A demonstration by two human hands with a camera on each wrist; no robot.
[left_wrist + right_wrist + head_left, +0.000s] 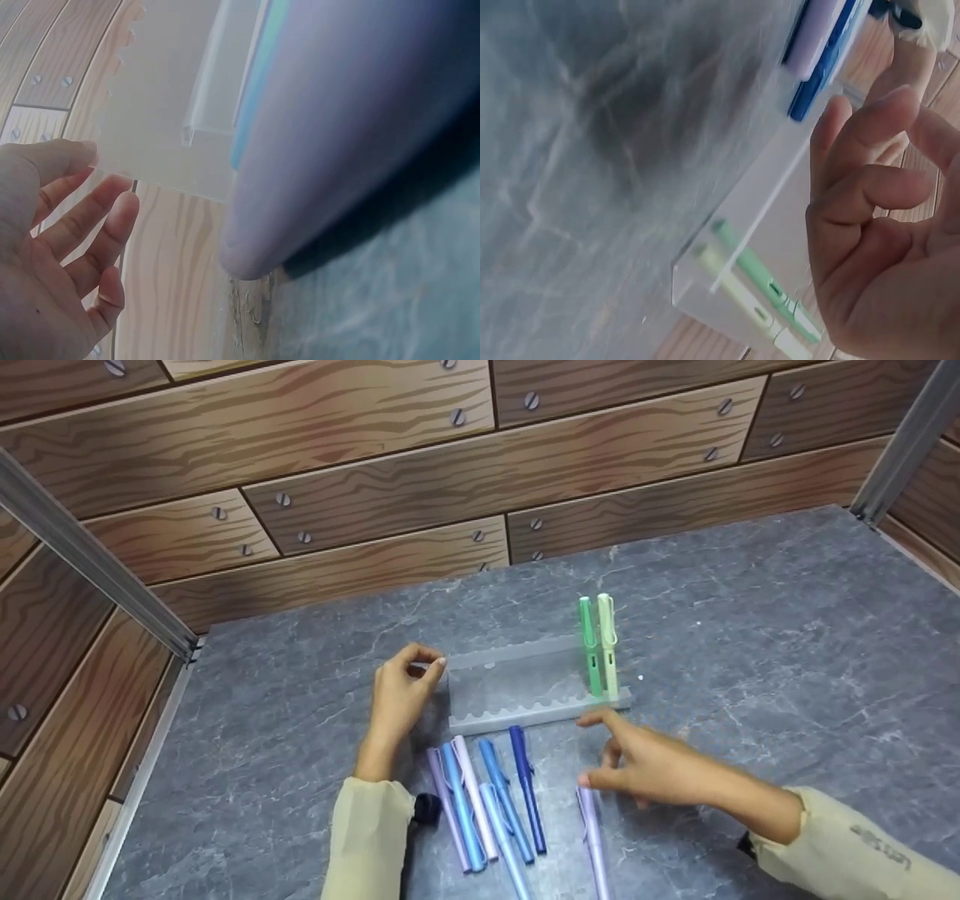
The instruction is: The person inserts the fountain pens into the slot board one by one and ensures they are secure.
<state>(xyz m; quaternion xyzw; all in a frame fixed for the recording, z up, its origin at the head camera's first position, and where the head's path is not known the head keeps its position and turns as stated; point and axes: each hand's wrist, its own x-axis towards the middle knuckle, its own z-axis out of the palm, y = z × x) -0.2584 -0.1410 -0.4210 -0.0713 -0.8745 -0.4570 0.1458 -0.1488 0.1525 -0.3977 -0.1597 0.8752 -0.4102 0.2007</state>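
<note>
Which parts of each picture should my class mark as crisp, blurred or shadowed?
Head: the wood-patterned wall is fairly crisp, the printing on the right sleeve hard to read; left wrist: the purple pen looms large and soft, close to the lens; right wrist: the tabletop is soft, with a broad, fuzzy-edged dark shadow.

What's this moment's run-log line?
left hand: pinches corner of clear rack; right hand: near lilac pen, holding nothing; two green pens: in rack; six more pens: loose

Gap between navy pen (pixel 528 789) and lone lilac pen (pixel 592 840); green pens (pixel 590 642) obstruct rack (pixel 517 688) at right.
</note>
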